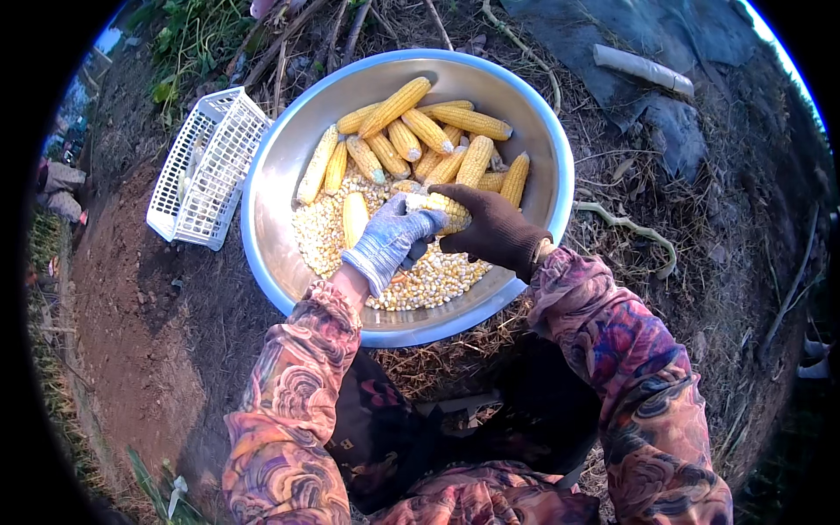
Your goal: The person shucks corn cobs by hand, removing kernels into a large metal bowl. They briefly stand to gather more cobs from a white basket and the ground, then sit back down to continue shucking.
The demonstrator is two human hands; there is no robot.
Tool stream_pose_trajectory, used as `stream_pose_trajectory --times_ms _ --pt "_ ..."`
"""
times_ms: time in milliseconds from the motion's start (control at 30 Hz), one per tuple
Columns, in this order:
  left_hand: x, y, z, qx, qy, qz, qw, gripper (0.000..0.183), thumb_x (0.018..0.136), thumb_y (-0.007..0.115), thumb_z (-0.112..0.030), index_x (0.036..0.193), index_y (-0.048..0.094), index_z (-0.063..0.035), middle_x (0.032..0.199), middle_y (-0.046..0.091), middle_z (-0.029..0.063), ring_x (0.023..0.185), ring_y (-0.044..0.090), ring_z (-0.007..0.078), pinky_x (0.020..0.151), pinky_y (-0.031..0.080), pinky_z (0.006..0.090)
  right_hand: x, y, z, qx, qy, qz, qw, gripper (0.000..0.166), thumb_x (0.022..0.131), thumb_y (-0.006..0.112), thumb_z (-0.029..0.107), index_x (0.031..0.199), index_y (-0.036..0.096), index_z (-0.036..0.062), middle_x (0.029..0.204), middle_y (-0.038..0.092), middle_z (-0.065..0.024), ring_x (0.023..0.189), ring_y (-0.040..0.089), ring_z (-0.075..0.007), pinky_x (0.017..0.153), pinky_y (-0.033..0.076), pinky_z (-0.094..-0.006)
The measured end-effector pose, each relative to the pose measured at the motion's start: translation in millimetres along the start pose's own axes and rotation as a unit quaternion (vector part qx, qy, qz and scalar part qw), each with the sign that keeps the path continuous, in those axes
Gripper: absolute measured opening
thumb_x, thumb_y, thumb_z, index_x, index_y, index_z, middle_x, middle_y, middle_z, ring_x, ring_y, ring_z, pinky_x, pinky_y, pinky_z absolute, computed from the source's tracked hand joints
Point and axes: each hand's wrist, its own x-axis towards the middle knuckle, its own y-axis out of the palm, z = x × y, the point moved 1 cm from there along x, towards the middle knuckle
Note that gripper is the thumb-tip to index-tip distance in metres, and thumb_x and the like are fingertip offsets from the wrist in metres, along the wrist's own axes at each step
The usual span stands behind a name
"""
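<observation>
My left hand (394,233), in a blue-grey knit glove, grips one end of a partly shelled corn cob (449,213). At its other end my right hand (493,226), in a dark brown glove, is closed around the same cob. Both hands are over a wide metal basin (270,197) with a blue rim. Loose corn kernels (430,282) cover part of the basin's bottom. Several whole yellow ears of corn (397,108) are heaped at its far side. One more ear (355,220) lies on the kernels beside my left hand.
A white plastic basket (216,170) leans against the basin's left side. Dry sticks (341,33) lie behind the basin. To the right are a dark sheet (669,125), a pale tube (643,70) and a bent stalk (630,226) on straw-strewn soil.
</observation>
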Motion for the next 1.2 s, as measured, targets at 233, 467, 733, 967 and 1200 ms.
stream_pose_trajectory --times_ms 233,467,733,967,1200 --pt "-1.7 -8.8 -2.8 -0.014 0.043 0.075 0.996 0.029 0.078 0.06 -0.015 0.102 0.046 -0.0052 0.061 0.045 -0.002 0.04 0.037 0.0034 0.034 0.028 0.0165 0.1 -7.7 3.0 0.141 0.038 0.017 0.989 0.068 0.067 0.071 0.005 0.126 0.04 0.001 0.102 0.057 -0.0189 0.074 0.062 -0.0185 0.056 0.054 -0.0245" --pt "3.1 -1.8 -2.4 0.082 0.022 -0.004 0.996 0.035 0.078 0.062 -0.016 0.108 0.047 -0.0048 0.06 0.047 -0.0008 0.043 0.043 0.0051 0.036 0.032 0.0172 5.5 -1.7 -8.4 0.059 -0.008 0.008 0.998 0.065 0.068 0.071 0.006 0.125 0.041 0.002 0.091 0.06 -0.012 0.07 0.06 -0.0149 0.054 0.051 -0.0239" --pt "-2.7 -11.1 -6.9 0.016 0.057 0.065 0.996 0.029 0.083 0.057 -0.023 0.105 0.051 -0.0057 0.068 0.053 0.0001 0.05 0.046 0.0035 0.039 0.034 0.0144 -1.3 -7.5 5.0 0.09 0.069 0.026 0.993 0.06 0.066 0.073 0.012 0.119 0.046 0.002 0.09 0.061 -0.0153 0.067 0.062 -0.0168 0.055 0.051 -0.0275" --pt "-0.6 -9.0 -2.4 -0.028 0.011 0.008 1.0 0.027 0.086 0.053 -0.031 0.103 0.052 -0.0092 0.068 0.053 0.0015 0.045 0.043 0.003 0.036 0.031 0.0135 -1.8 0.3 3.5 -0.126 -0.063 -0.065 0.988 0.06 0.065 0.073 0.019 0.117 0.048 0.0037 0.099 0.06 -0.0172 0.095 0.058 -0.0267 0.084 0.044 -0.0348" --pt "-2.2 -8.2 -2.9 -0.068 0.026 0.046 0.996 0.021 0.088 0.05 -0.021 0.104 0.05 -0.0076 0.07 0.05 0.0015 0.045 0.041 0.0023 0.036 0.03 0.0128 -2.1 -4.1 7.8 0.003 0.037 0.019 0.999 0.059 0.067 0.072 0.016 0.119 0.046 0.0034 0.093 0.06 -0.0147 0.072 0.062 -0.0191 0.056 0.052 -0.0291"
